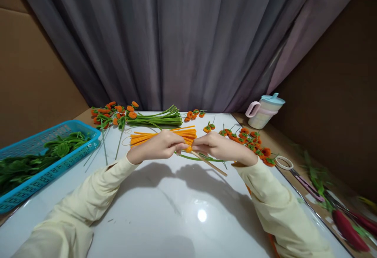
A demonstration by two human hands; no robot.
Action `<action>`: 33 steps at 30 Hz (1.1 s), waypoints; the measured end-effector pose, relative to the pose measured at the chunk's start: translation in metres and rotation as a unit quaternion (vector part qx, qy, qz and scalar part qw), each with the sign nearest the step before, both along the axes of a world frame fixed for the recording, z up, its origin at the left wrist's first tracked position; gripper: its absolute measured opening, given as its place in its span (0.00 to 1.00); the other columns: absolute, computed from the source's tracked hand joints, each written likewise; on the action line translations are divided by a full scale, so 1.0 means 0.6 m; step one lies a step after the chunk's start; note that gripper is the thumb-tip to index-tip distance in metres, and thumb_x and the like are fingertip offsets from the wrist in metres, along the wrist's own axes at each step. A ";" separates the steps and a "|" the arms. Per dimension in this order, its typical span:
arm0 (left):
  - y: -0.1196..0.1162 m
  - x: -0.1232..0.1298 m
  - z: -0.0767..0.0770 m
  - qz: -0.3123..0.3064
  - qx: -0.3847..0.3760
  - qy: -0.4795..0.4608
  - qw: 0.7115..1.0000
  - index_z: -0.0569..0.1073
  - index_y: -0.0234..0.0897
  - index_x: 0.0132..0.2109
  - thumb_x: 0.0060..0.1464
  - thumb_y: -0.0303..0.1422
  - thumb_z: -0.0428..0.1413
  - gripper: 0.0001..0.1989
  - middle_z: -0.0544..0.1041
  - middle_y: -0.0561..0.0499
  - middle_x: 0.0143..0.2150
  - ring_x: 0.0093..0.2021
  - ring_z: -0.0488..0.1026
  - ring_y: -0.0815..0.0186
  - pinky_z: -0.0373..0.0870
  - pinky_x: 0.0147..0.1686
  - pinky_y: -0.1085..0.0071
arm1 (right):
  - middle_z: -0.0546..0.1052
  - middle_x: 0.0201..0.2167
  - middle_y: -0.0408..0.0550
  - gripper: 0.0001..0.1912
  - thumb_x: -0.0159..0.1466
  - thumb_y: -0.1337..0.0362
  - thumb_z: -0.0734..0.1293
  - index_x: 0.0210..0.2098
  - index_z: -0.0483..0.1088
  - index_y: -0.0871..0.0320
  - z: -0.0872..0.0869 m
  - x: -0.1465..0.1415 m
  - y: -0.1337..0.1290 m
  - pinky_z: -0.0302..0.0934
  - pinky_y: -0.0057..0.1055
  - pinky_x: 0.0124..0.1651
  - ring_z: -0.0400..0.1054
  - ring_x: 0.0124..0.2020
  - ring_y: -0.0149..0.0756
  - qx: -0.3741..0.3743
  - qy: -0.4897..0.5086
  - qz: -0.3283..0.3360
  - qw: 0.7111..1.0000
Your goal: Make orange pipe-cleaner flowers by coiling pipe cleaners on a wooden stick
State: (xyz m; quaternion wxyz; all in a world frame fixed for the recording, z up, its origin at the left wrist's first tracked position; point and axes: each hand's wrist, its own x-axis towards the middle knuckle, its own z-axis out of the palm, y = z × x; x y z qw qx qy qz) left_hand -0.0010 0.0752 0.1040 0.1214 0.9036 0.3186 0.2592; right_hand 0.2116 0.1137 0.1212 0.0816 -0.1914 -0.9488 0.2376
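Note:
My left hand (162, 145) and my right hand (214, 145) meet above the white table, thumbs and fingers pinched. Between the fingertips shows a small orange fuzzy pipe cleaner piece (189, 148), coiled at the end of a thin wooden stick (213, 167). The stick slants down to the right, below my right hand. Whether either hand also grips the stick is hard to see. Right behind my hands lies a bundle of orange pipe cleaners (141, 137), partly covered by my left hand. A green pipe cleaner (216, 160) passes under the fingers.
Green pipe cleaners (156, 119) lie farther back. Orange fuzzy flowers sit in a left cluster (118, 110) and a right cluster (250, 140). A blue basket (55, 171) holds green leaves. At right are a lidded cup (263, 112), pink-handled scissors (306, 185) and a red-handled tool (349, 230).

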 end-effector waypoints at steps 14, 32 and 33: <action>-0.019 0.023 0.003 0.049 -0.252 -0.349 0.901 0.70 0.30 0.27 0.57 0.45 0.50 0.22 0.73 0.49 0.21 0.15 0.61 0.75 0.56 0.14 0.79 | 0.60 0.14 0.37 0.14 0.61 0.55 0.63 0.26 0.62 0.61 -0.022 -0.034 -0.016 0.34 0.22 0.17 0.44 0.14 0.21 -0.448 0.256 -0.030 0.856; 0.002 0.005 -0.023 0.260 0.406 0.088 0.872 0.66 0.34 0.28 0.59 0.25 0.45 0.12 0.68 0.52 0.21 0.22 0.67 0.68 0.57 0.21 0.73 | 0.69 0.22 0.42 0.08 0.64 0.64 0.56 0.31 0.62 0.61 -0.028 -0.062 -0.033 0.36 0.23 0.17 0.43 0.13 0.21 -0.440 0.231 -0.170 0.851; 0.002 0.005 -0.023 0.256 0.390 0.112 0.877 0.66 0.34 0.27 0.59 0.25 0.45 0.12 0.68 0.52 0.21 0.21 0.67 0.68 0.56 0.21 0.72 | 0.69 0.21 0.42 0.09 0.64 0.66 0.55 0.29 0.61 0.61 -0.031 -0.063 -0.031 0.39 0.23 0.18 0.45 0.14 0.21 -0.388 0.201 -0.182 0.881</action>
